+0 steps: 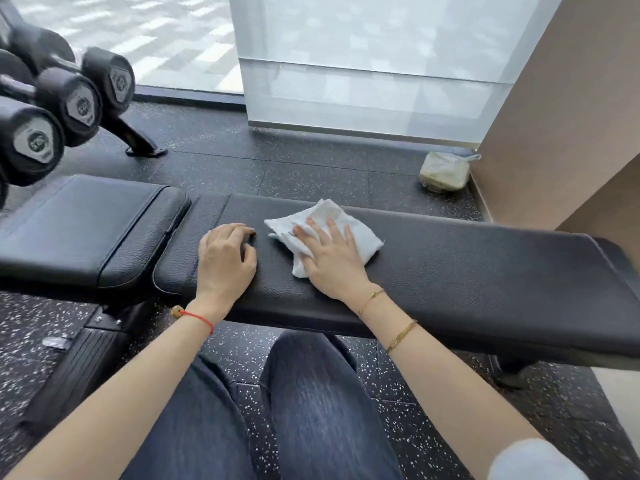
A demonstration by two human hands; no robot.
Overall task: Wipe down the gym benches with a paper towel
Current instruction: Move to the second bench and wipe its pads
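A single wide-angle view looks from the person's head, forward and steeply down. It sits close above the long black padded leather desk (450,268), which runs across the middle of the frame from left edge to right edge. The person's knees in dark blue jeans (311,403) fill the bottom, just under the lens. Past the desk's far edge, the black speckled rubber floor (277,161) and a frosted window (374,64) fill the top.

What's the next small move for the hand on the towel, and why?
Probably sweep the right hand rightward along the long pad, pressing the paper towel flat. The towel sits near the pad's left end with most of the surface stretching to its right, and the left hand rests on the pad just left of it, blocking that side.
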